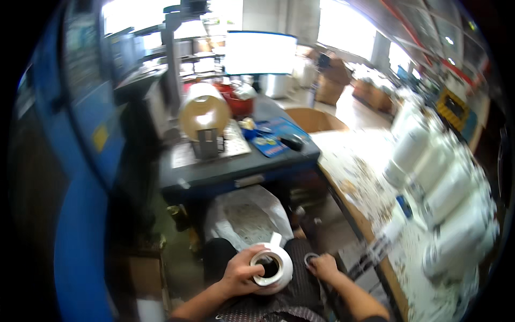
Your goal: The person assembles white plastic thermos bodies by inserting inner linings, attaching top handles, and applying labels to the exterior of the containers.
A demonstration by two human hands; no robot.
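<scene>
In my lap is a white round-bodied plastic jug point(287, 271) with a wide round mouth and a short stub sticking out at its far side. My left hand point(241, 272) is closed on its left side, fingers at the rim and thumb at the opening. The inside of the mouth looks dark. To the right of the jug, apart from it, my right hand point(324, 267) is closed on a small pale ring-shaped piece point(309, 260) near my right thigh. What else those fingers hold is hidden.
A white plastic bag point(225, 217) with scraps stands open before my knees. Ahead is a dark workbench point(225, 180) with a tan cylinder point(205, 110) and a blue mat point(279, 134). Right, a littered table point(351, 161) carries several white plastic jugs point(442, 177). A blue machine point(80, 241) borders the left.
</scene>
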